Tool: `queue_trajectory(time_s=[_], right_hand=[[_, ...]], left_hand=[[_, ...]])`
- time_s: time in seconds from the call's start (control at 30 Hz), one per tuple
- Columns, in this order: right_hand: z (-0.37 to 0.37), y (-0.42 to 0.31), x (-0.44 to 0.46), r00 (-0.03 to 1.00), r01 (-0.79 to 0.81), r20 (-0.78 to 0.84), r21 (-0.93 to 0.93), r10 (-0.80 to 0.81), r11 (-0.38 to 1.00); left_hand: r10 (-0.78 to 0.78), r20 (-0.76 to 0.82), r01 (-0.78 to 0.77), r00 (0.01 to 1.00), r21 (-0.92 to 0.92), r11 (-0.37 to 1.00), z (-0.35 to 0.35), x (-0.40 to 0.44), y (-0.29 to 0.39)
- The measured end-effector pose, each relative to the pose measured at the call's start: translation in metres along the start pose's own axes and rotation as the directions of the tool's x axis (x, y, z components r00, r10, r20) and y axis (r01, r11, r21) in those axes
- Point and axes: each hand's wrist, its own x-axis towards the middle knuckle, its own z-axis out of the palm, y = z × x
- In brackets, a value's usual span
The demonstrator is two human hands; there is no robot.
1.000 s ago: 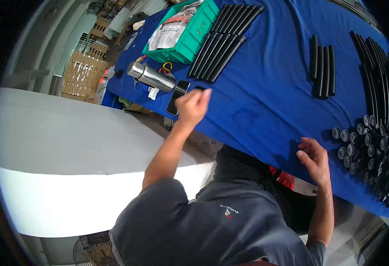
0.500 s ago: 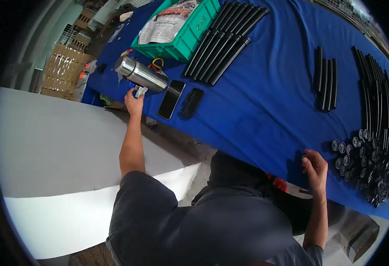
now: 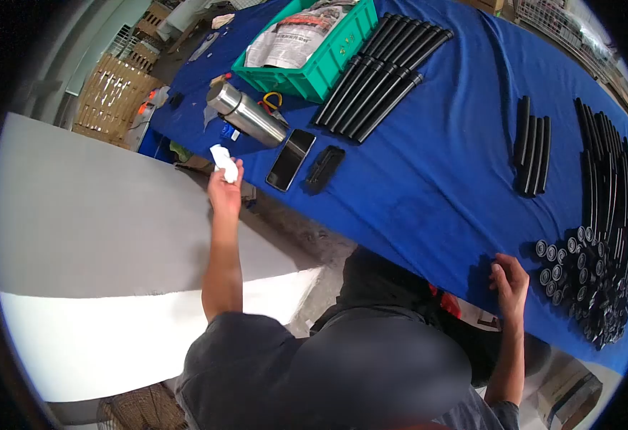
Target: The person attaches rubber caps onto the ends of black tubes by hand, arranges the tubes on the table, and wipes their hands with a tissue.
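A crumpled white tissue (image 3: 225,163) is pinched in my left hand (image 3: 226,192), just off the table's near left edge. Beyond it, a steel thermos flask (image 3: 248,115) lies on its side, with a small blue-and-white packet (image 3: 229,132) beside it. To the right of these are a smartphone (image 3: 290,160) and a black case (image 3: 325,169). My right hand (image 3: 511,284) rests at the near edge of the blue cloth with nothing in it, its fingers loosely bent and the thumb apart. Nearest to it is a heap of black round-ended parts (image 3: 582,276).
A green crate (image 3: 314,80) with newspaper (image 3: 296,36) stands at the back left. Black tubes (image 3: 371,97) lie in rows beside it, a few shorter tubes (image 3: 533,154) to the right, and many more tubes (image 3: 607,168) at the far right. Yellow-handled scissors (image 3: 274,100) lie behind the flask.
My left hand has drawn back from beside the flask toward me, bringing the tissue off the table. My right hand stays nearly where it was. The view has shifted slightly.
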Motion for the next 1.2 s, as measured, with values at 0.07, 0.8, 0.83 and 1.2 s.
queue_trajectory(time_s=[0.07, 0.8, 0.83, 1.2], right_hand=[[0.001, 0.002, 0.002, 1.0, -0.022, 0.019, 0.024, 0.022, 0.999], [0.055, -0.078, -0.026, 0.991, -0.018, -0.1, 0.554, 0.088, 0.832], [0.055, -0.077, -0.026, 0.987, -0.008, -0.135, 0.503, 0.087, 0.864], [0.05, -0.083, -0.018, 0.974, -0.159, -0.011, 0.673, 0.224, 0.722]], left_hand=[[-0.064, 0.084, 0.069, 0.994, -0.066, 0.995, 0.034, -0.049, 0.003], [-0.701, 0.591, 0.798, 0.398, 0.153, 0.583, 0.26, -0.295, -0.119], [-0.731, 0.549, 0.822, 0.405, 0.13, 0.554, 0.265, -0.296, -0.116], [-0.729, 0.585, 0.859, 0.356, 0.103, 0.502, 0.269, -0.285, -0.11]])
